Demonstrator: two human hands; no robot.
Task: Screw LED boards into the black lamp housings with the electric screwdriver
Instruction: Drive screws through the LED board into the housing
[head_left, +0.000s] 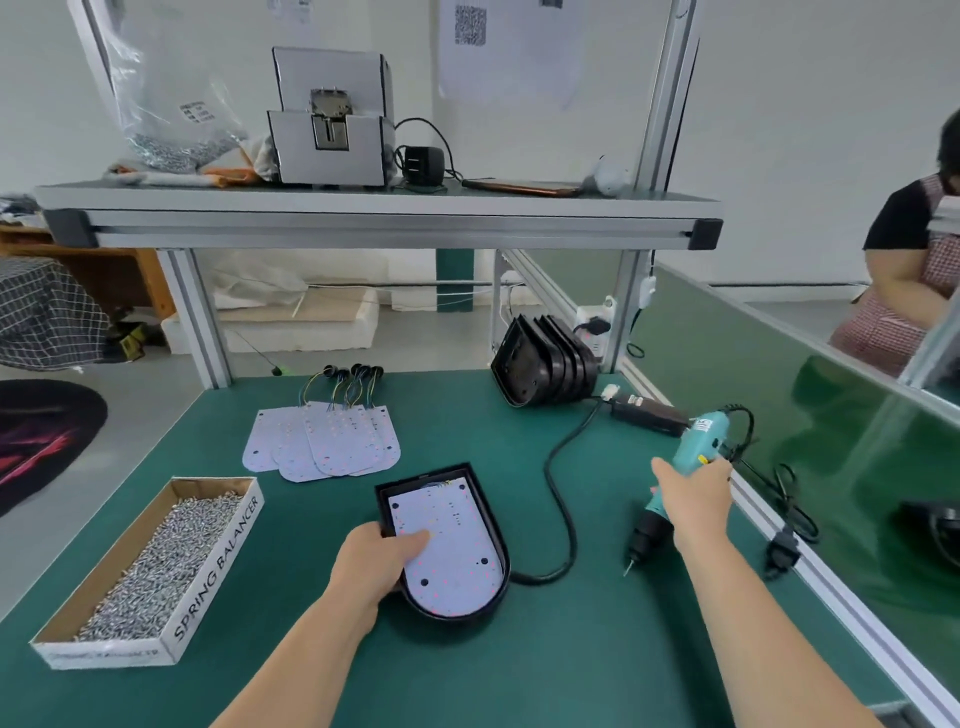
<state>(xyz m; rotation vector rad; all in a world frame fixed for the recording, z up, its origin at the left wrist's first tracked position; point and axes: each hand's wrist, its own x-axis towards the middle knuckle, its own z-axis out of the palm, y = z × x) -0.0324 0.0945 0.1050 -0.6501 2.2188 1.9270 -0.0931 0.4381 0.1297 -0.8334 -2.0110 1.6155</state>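
Light: bright, even, diffuse, cool white.
Shadows: soft, faint under lamp housing (457, 614) and forearms (291, 660).
Glare: pale sheen on green divider panel (779, 415).
Distortion: frame posts (670, 93) bow at edges.
Focus: slightly soft overall.

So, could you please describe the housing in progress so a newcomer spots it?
On the green bench, look front middle, right of the cardboard screw box. The black housing there lies flat holding a white LED board, unlike the stacked housings on edge behind.
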